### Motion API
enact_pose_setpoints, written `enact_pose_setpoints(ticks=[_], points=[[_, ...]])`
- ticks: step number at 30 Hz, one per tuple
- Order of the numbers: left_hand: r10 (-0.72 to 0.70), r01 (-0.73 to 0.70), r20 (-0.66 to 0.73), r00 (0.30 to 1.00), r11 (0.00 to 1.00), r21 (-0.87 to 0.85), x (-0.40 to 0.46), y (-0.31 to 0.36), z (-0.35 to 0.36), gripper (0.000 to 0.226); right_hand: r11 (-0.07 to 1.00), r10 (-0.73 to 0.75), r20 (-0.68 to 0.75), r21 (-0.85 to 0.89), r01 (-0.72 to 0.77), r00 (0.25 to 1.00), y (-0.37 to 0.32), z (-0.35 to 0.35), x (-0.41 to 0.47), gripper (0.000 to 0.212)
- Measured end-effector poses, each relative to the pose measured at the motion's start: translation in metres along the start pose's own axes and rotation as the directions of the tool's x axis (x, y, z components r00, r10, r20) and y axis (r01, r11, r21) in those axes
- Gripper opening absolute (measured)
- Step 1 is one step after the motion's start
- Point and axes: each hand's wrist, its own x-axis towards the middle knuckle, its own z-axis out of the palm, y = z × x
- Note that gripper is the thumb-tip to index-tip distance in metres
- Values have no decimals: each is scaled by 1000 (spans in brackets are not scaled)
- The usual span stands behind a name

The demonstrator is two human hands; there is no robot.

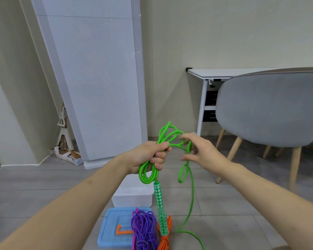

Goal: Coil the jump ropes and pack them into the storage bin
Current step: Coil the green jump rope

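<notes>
Coiling the green rope [148, 175], the left hand [148, 157] clamps the loops while the right hand [202, 152], fingers apart at three o'clock, must feed another loop.

No text, label, brand or number can be read anywhere; the cardboard box [66, 156] by the wall is too blurred for reading.

left hand [148, 157] gripping green rope [148, 175] coils
</notes>
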Motion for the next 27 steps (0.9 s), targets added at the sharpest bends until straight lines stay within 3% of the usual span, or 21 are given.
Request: enact_pose_setpoints(ticks=[6,9,13,17,21,27], points=[[80,-83,-43,996,992,-91,0,3,2,23,966,150,28,210,-152,988,-18,1,-2,93],[151,-169,-108,983,968,-183,1,9,-3,24,926,225,1,311,-214,974,-21,3,-2,80],[255,-319,-215,943,878,-358,-4,22,-17,26,817,414,-73,470,-335,907,-9,0,-5,46],[260,-326,-232,937,888,-325,-6,20,-19,26,850,444,-36,332,-409,895,5,5,-7,23],[239,-293,-210,948,914,-280,-2,15,-11,26,842,472,57,267,-469,880,12,13,-5,20],[253,-289,-197,947,940,-182,3,4,-10,28,682,494,99,572,-456,864,-4,18,-5,19]])
